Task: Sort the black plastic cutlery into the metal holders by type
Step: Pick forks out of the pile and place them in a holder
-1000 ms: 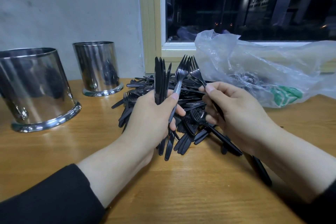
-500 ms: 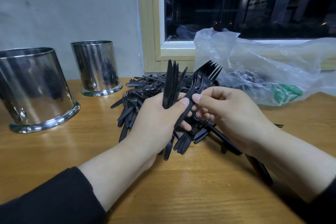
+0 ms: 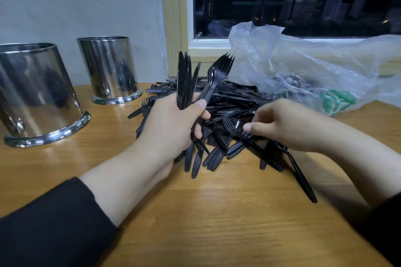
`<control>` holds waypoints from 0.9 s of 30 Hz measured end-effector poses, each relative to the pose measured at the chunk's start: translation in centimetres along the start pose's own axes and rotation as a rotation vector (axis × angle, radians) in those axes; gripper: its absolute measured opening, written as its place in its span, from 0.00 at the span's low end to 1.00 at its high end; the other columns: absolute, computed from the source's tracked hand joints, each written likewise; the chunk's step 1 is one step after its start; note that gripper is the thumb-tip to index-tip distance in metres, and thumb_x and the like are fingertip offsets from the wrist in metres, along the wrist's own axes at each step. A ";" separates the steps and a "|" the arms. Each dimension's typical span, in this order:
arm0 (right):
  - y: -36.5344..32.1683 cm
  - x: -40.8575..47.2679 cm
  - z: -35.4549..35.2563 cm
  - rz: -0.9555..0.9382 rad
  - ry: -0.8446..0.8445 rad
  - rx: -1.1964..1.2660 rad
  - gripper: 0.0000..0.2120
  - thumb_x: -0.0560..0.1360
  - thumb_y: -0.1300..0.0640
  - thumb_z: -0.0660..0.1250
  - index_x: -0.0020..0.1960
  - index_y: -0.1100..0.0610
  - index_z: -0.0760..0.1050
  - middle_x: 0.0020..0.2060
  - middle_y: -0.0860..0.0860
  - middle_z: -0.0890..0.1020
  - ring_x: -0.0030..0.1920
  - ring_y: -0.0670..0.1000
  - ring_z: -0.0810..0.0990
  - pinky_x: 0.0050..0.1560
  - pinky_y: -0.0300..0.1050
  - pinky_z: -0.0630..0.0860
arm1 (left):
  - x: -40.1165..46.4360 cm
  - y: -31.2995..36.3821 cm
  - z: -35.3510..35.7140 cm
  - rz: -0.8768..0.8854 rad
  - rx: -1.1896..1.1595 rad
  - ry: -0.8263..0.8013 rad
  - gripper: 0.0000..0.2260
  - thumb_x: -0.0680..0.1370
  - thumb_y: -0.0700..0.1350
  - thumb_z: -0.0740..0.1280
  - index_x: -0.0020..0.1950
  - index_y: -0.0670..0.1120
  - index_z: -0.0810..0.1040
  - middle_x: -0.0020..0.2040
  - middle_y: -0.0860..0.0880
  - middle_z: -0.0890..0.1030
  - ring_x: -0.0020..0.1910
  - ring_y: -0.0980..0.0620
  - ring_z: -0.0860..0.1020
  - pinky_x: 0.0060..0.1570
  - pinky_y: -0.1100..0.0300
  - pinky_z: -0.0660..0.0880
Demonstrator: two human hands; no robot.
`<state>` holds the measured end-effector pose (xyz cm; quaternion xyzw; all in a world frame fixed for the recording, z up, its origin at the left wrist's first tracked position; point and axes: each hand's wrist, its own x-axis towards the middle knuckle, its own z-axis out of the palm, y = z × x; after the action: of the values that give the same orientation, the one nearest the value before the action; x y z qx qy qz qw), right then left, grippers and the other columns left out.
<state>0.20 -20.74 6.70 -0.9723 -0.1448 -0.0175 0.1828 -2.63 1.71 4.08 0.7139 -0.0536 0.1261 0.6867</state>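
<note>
The left hand [image 3: 173, 128] was raised above the wooden table [image 3: 217, 223], with its fingers and thumb curled tight round two bunches of black plastic cutlery. One bunch was the black plastic knives [image 3: 184, 80], standing straight up — about four of them, though they overlapped too much to count for sure. The other bunch was the black plastic forks [image 3: 219, 73], about two, leaning to the right with their prongs up.

The right hand [image 3: 288, 125] reached low over the big pile of loose black cutlery [image 3: 234, 102] on the table. Its fingers were bent and its thumb and first finger were close together near a black fork in the pile [image 3: 233, 127] — whether they pinched it or only touched it could not be told. The pile lay between the two hands and the window, with far too many pieces to count.

Two shiny round metal holders stood on the table to the left: the big near holder [image 3: 36, 93] and the smaller far holder [image 3: 108, 67]. One crumpled clear plastic bag [image 3: 303, 67] lay behind the pile on the right.
</note>
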 end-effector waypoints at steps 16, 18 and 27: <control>-0.5 0.7 2.1 -0.024 0.049 -0.079 0.08 0.74 0.46 0.72 0.42 0.49 0.79 0.35 0.47 0.83 0.37 0.45 0.80 0.37 0.41 0.74 | -0.4 0.2 0.2 0.019 0.035 -0.004 0.05 0.83 0.45 0.67 0.57 0.51 0.80 0.41 0.52 0.84 0.31 0.53 0.77 0.23 0.62 0.64; -0.3 0.6 1.5 -0.021 0.072 0.012 0.09 0.74 0.49 0.72 0.39 0.52 0.79 0.32 0.49 0.83 0.30 0.46 0.78 0.31 0.38 0.72 | -0.3 0.2 0.2 0.014 0.021 0.008 0.05 0.83 0.45 0.67 0.58 0.51 0.80 0.41 0.52 0.84 0.31 0.53 0.77 0.23 0.63 0.64; -0.7 0.0 0.3 -0.042 0.165 0.814 0.09 0.74 0.53 0.75 0.42 0.58 0.80 0.30 0.52 0.73 0.32 0.51 0.69 0.35 0.40 0.67 | -0.4 0.2 0.3 0.013 0.029 0.027 0.05 0.83 0.45 0.67 0.58 0.50 0.81 0.42 0.49 0.85 0.35 0.53 0.81 0.24 0.68 0.67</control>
<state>0.01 -19.96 6.65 -0.8126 -0.1447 -0.0403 0.5631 -3.05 1.37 4.15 0.7216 -0.0470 0.1409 0.6762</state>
